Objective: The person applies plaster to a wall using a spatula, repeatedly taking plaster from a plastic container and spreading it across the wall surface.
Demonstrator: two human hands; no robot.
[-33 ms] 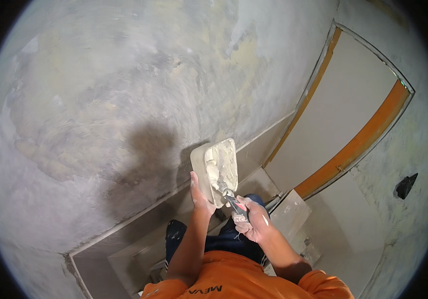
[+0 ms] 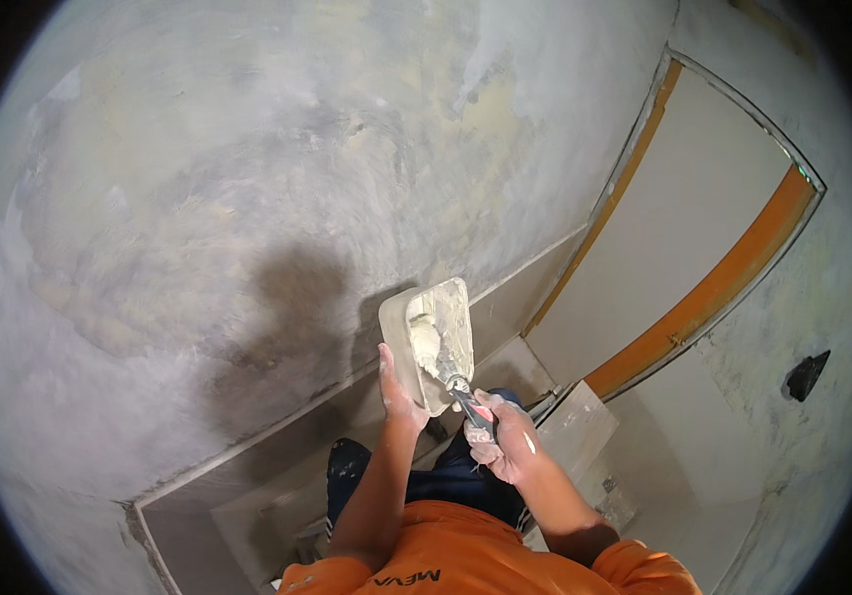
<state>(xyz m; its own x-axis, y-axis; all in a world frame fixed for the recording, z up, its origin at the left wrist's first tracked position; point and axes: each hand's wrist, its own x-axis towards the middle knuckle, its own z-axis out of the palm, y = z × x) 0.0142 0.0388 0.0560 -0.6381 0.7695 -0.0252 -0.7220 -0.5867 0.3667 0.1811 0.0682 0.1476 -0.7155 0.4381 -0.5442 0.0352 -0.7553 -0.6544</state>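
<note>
My left hand [image 2: 398, 397] grips a pale rectangular plastic tub [image 2: 396, 337] from the left side and below, holding it tilted in front of the wall. Creamy white putty [image 2: 426, 342] coats its inside and lip. My right hand [image 2: 498, 436] is wrapped round the dark, red-marked handle of a putty knife [image 2: 471, 405]; its metal blade [image 2: 446, 369] rests in the tub among the putty. Both hands are smeared with white.
A mottled, skimmed wall [image 2: 178, 178] faces me, above a tiled band. To the right stands a white door panel [image 2: 674, 208] in an orange frame. A dark jagged patch [image 2: 806, 375] marks the right wall. Pale boards [image 2: 585, 431] lie below, beside my legs.
</note>
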